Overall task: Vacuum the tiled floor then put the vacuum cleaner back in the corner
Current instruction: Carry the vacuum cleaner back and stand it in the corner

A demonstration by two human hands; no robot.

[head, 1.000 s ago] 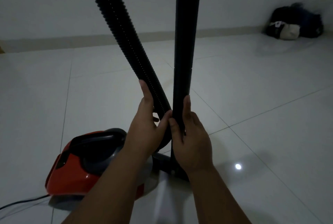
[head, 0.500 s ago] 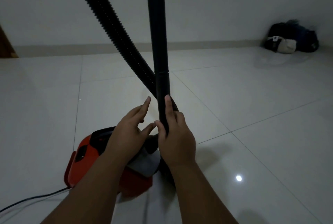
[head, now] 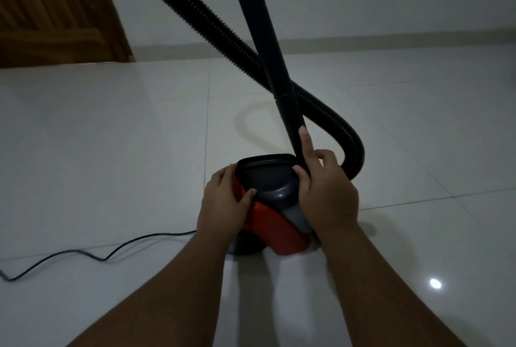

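Note:
A red and dark grey canister vacuum cleaner point(head: 272, 201) stands on the white tiled floor point(head: 111, 151) in the middle of the view. My left hand point(head: 223, 204) grips its left side, thumb on the dark top. My right hand point(head: 324, 193) holds the lower end of the black rigid tube point(head: 265, 39), which rises up and leftward out of view. The ribbed black hose point(head: 223, 30) crosses behind the tube and loops round to the right of the canister.
The vacuum's black power cord point(head: 97, 254) snakes across the floor to the left edge. A brown wooden door point(head: 55, 11) stands at the far left against the white wall, with a skirting strip point(head: 391, 42) along its base. A light reflection point(head: 435, 283) shines at lower right.
The view has swung left, so the door appears and the dark bag at right is gone. My left hand has left the hose and now grips the canister; the right stays on the tube.

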